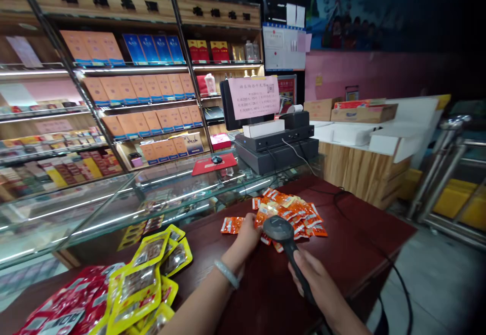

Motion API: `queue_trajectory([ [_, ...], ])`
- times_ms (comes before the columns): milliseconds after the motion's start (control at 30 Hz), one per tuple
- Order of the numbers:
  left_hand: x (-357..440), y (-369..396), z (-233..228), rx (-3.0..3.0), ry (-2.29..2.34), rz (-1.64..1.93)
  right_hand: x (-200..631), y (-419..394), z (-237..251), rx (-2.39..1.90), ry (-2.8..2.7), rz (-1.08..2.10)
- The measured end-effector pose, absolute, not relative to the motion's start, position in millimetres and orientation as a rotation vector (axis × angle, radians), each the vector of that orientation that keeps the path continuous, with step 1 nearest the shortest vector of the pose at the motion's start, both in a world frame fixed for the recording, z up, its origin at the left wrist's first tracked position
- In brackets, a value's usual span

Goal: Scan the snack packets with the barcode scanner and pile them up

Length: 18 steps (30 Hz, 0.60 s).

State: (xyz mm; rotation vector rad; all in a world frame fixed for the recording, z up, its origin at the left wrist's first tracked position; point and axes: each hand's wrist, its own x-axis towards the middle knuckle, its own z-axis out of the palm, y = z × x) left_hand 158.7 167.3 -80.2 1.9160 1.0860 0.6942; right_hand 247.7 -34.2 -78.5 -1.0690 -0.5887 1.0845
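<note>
Left fingers (253,222) perhaps under scanner (279,229)

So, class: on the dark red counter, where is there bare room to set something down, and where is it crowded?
Bare: the strip between the yellow packets and the orange sachets, around the left hand, and the far right corner by the black cable. Crowded: the sachet pile under the scanner in the right hand, and the near-left red packets.
</note>
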Motion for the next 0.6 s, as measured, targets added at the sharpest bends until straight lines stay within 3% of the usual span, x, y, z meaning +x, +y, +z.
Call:
queue_trajectory([
  [133, 215.7, 169.4, -69.3, 1.584, 0.790, 0.657, 260.0, -39.2, -81.5, -1.109, -0.533, 1.052],
  [233, 223.3, 179.0, -59.5, 1.696, 0.799, 0.629, 265.2, -44.0, -82.3, -1.126, -0.508, 1.041],
  [333, 193.0, 199.2, -54.9, 2.151, 1.014, 0.630, 266.0, -47.0, -82.3, -1.132, -0.506, 1.038],
  [433, 145.2, 221.4, -52.5, 2.603, 1.314, 0.386, 263.3, -46.7, -82.5, -1.126, -0.527, 1.049],
  [600, 92.9, 237.0, -52.3, 2.678, 1.437, 0.075, 254.9, -42.0, -82.1, -1.142, -0.558, 1.055],
])
